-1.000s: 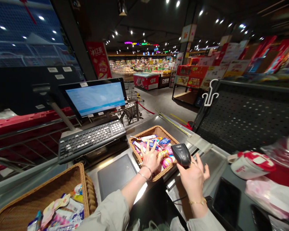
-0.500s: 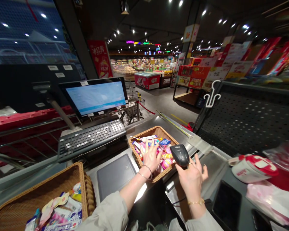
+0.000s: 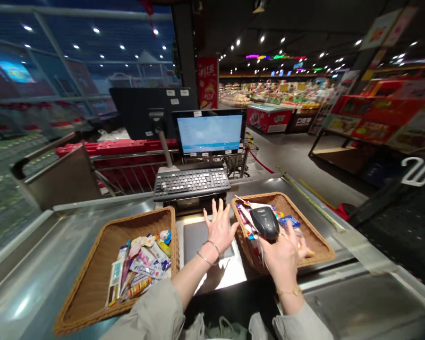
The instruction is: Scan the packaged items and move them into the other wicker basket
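Observation:
My left hand [image 3: 220, 227] hovers with spread fingers above the flat grey scanner plate [image 3: 194, 241] between two wicker baskets; nothing is in it. My right hand [image 3: 281, 255] grips a black handheld barcode scanner [image 3: 265, 222], whose head covers part of the right wicker basket [image 3: 326, 252]. Packaged sweets, among them a small blue packet [image 3: 289, 221], lie in that basket, partly hidden by the scanner and hand. In the left wicker basket [image 3: 88, 269] are several wrapped sweets [image 3: 147, 269], heaped toward its right side.
Behind the plate stand a black keyboard [image 3: 191, 183] and a lit monitor [image 3: 210, 134]. A metal counter [image 3: 21, 283] runs beneath the baskets. At the right edge hangs a white hook [image 3: 420, 170] on a dark panel. Shopping carts stand beyond the counter.
The view has turned left, bringing the whole left basket into sight. My left hand has moved from over the sweets in the right basket to above the plate. The scanner stays in my right hand.

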`<act>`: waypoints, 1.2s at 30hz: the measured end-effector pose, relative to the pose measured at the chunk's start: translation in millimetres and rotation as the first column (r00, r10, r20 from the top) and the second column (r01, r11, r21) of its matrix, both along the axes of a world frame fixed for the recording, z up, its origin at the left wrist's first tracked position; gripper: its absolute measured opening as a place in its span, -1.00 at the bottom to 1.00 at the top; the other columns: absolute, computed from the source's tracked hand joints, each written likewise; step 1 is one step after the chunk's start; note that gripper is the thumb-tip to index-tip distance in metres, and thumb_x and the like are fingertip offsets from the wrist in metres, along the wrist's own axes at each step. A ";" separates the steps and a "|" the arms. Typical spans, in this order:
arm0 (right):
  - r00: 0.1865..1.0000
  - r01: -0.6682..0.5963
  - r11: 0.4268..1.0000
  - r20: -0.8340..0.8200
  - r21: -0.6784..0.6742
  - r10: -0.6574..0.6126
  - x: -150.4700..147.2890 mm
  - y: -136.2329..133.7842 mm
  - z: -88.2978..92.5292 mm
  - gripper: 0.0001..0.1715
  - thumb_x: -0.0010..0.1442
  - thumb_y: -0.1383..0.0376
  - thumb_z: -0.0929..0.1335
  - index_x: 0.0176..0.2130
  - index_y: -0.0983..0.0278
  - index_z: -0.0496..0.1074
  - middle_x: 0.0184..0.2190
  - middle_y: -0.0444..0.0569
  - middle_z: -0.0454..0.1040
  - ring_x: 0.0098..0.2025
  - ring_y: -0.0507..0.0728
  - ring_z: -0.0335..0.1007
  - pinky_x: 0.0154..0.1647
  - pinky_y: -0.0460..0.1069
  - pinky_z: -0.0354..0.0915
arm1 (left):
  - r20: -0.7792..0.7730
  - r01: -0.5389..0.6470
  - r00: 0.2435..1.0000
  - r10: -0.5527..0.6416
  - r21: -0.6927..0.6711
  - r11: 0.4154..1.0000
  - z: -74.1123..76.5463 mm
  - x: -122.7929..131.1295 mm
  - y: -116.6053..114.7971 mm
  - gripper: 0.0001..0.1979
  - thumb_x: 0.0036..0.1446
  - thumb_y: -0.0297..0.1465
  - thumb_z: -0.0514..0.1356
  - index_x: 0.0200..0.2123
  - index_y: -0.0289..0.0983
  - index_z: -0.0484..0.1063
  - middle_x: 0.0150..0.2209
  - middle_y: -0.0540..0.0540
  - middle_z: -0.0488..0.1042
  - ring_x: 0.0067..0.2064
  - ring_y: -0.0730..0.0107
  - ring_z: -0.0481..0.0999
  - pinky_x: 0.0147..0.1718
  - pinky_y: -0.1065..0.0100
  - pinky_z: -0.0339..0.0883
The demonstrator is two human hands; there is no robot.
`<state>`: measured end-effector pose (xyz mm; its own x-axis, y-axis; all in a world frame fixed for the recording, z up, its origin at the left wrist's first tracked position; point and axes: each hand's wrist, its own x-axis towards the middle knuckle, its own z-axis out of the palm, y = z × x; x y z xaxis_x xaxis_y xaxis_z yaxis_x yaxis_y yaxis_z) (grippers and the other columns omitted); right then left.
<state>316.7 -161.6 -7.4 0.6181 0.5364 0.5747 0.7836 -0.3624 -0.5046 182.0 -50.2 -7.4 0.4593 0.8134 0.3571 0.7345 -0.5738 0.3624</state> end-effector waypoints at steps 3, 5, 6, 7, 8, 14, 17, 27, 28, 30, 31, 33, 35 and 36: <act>0.996 -0.087 0.996 -0.006 0.001 0.087 -18.1 15.6 -0.6 -0.45 0.13 -0.09 0.25 -0.17 0.24 0.52 -0.13 0.11 0.55 0.23 0.32 0.13 0.21 0.28 -0.19 | -0.028 -0.099 0.995 0.099 0.001 0.995 -2.3 -33.4 5.3 -0.38 0.21 -0.14 0.07 0.29 -0.19 0.11 0.40 -0.17 -0.10 0.41 0.00 -0.28 0.29 -0.27 -0.41; 0.991 -0.133 0.991 -0.008 -0.004 0.133 -30.3 25.0 -1.6 -0.48 0.13 -0.07 0.24 -0.19 0.23 0.52 -0.12 0.10 0.55 0.22 0.31 0.14 0.20 0.27 -0.18 | -0.037 -0.161 0.986 0.162 0.008 0.987 -5.8 -55.0 7.9 -0.38 0.21 -0.14 0.08 0.29 -0.20 0.11 0.40 -0.19 -0.10 0.41 -0.01 -0.27 0.29 -0.27 -0.39; 0.988 -0.156 0.988 -0.005 -0.011 0.156 -36.4 29.3 -2.0 -0.49 0.14 -0.07 0.24 -0.21 0.23 0.52 -0.12 0.10 0.55 0.22 0.31 0.14 0.20 0.27 -0.18 | -0.040 -0.192 0.981 0.192 0.011 0.981 -7.7 -65.6 9.0 -0.37 0.21 -0.13 0.08 0.29 -0.20 0.10 0.40 -0.19 -0.10 0.41 -0.02 -0.27 0.28 -0.27 -0.37; 0.984 -0.177 0.984 -0.002 -0.022 0.177 -42.5 33.2 -2.4 -0.50 0.14 -0.06 0.23 -0.23 0.23 0.53 -0.11 0.10 0.55 0.23 0.31 0.14 0.21 0.27 -0.20 | -0.042 -0.221 0.974 0.221 0.014 0.975 -9.8 -76.0 10.0 -0.37 0.21 -0.13 0.07 0.30 -0.20 0.10 0.40 -0.20 -0.11 0.41 -0.02 -0.26 0.28 -0.28 -0.35; 0.980 -0.199 0.979 0.004 -0.035 0.199 -48.4 36.8 -2.6 -0.51 0.14 -0.04 0.23 -0.24 0.23 0.53 -0.10 0.10 0.55 0.23 0.31 0.13 0.21 0.27 -0.21 | -0.047 -0.248 0.968 0.248 0.017 0.969 -11.7 -86.2 10.9 -0.38 0.22 -0.14 0.07 0.30 -0.20 0.09 0.40 -0.20 -0.12 0.41 -0.02 -0.25 0.28 -0.28 -0.33; 0.952 -0.299 0.948 0.038 -0.110 0.305 -79.2 50.4 -4.2 -0.52 0.13 0.08 0.24 -0.08 0.28 0.48 -0.02 0.12 0.50 0.27 0.27 0.07 0.24 0.26 -0.22 | -0.073 -0.375 0.923 0.377 0.039 0.926 -22.0 -139.3 14.3 -0.41 0.26 -0.17 0.02 0.31 -0.21 0.07 0.40 -0.21 -0.10 0.41 -0.02 -0.23 0.26 -0.30 -0.25; 0.934 -0.347 0.929 0.045 -0.129 0.355 -90.0 54.6 -8.0 -0.55 0.12 0.11 0.23 -0.12 0.28 0.48 0.02 0.13 0.47 0.27 0.28 0.07 0.24 0.27 -0.19 | -0.094 -0.412 0.906 0.412 0.023 0.911 -28.6 -161.8 15.9 -0.40 0.25 -0.17 0.02 0.31 -0.22 0.07 0.39 -0.22 -0.09 0.41 -0.03 -0.21 0.25 -0.32 -0.22; 0.915 -0.399 0.904 0.007 -0.152 0.404 -112.1 67.3 -35.2 -0.60 0.09 0.08 0.24 -0.22 0.25 0.49 -0.08 0.06 0.54 0.24 0.28 0.12 0.23 0.29 -0.19 | -0.268 -0.532 0.819 0.507 -0.028 0.846 -49.6 -246.6 25.7 -0.41 0.26 -0.17 -0.01 0.27 -0.32 0.13 0.36 -0.34 0.00 0.38 -0.03 -0.04 0.23 -0.31 -0.15; 0.912 -0.404 0.902 0.004 -0.154 0.409 -114.0 68.2 -37.0 -0.60 0.09 0.09 0.25 -0.21 0.25 0.49 -0.07 0.06 0.54 0.25 0.28 0.12 0.23 0.29 -0.20 | -0.292 -0.538 0.812 0.505 -0.037 0.842 -51.6 -255.8 27.7 -0.41 0.26 -0.16 -0.02 0.27 -0.33 0.13 0.36 -0.34 -0.01 0.38 -0.03 -0.04 0.23 -0.30 -0.13; 0.908 -0.414 0.896 0.005 -0.160 0.420 -117.6 70.0 -39.7 -0.59 0.08 0.10 0.25 -0.19 0.25 0.50 -0.06 0.05 0.54 0.25 0.28 0.11 0.23 0.28 -0.20 | -0.334 -0.573 0.779 0.531 -0.037 0.818 -56.3 -273.3 32.3 -0.40 0.25 -0.14 -0.02 0.27 -0.33 0.14 0.36 -0.35 0.01 0.38 -0.05 -0.03 0.22 -0.30 -0.13; 0.906 -0.416 0.894 0.006 -0.164 0.422 -119.2 71.0 -40.6 -0.59 0.08 0.09 0.25 -0.19 0.25 0.50 -0.06 0.04 0.54 0.25 0.28 0.11 0.23 0.28 -0.20 | -0.356 -0.603 0.755 0.551 -0.045 0.796 -58.8 -281.2 35.0 -0.40 0.25 -0.15 -0.02 0.27 -0.32 0.15 0.35 -0.35 0.02 0.36 -0.05 0.01 0.23 -0.30 -0.15; 0.906 -0.416 0.892 0.006 -0.178 0.424 -122.1 73.3 -41.9 -0.58 0.08 0.09 0.25 -0.18 0.24 0.50 -0.06 0.04 0.54 0.25 0.28 0.12 0.23 0.28 -0.20 | -0.394 -0.655 0.708 0.586 -0.058 0.753 -63.6 -294.3 41.1 -0.42 0.24 -0.14 -0.02 0.26 -0.30 0.17 0.34 -0.34 0.07 0.32 -0.05 0.14 0.24 -0.29 -0.22; 0.905 -0.417 0.888 0.002 -0.193 0.425 -124.8 75.9 -43.0 -0.57 0.08 0.08 0.24 -0.19 0.23 0.51 -0.06 0.04 0.54 0.24 0.28 0.13 0.23 0.28 -0.20 | -0.430 -0.700 0.662 0.614 -0.061 0.712 -67.6 -302.8 47.9 -0.43 0.23 -0.14 -0.01 0.23 -0.28 0.21 0.31 -0.34 0.14 0.22 -0.05 0.30 0.24 -0.29 -0.31; 0.905 -0.418 0.887 -0.002 -0.198 0.426 -126.1 77.2 -43.6 -0.57 0.08 0.07 0.24 -0.20 0.23 0.51 -0.06 0.04 0.54 0.23 0.28 0.14 0.23 0.27 -0.20 | -0.452 -0.719 0.638 0.624 -0.060 0.692 -69.1 -305.1 51.5 -0.44 0.23 -0.13 0.01 0.21 -0.28 0.24 0.30 -0.33 0.18 0.16 -0.04 0.36 0.23 -0.29 -0.35</act>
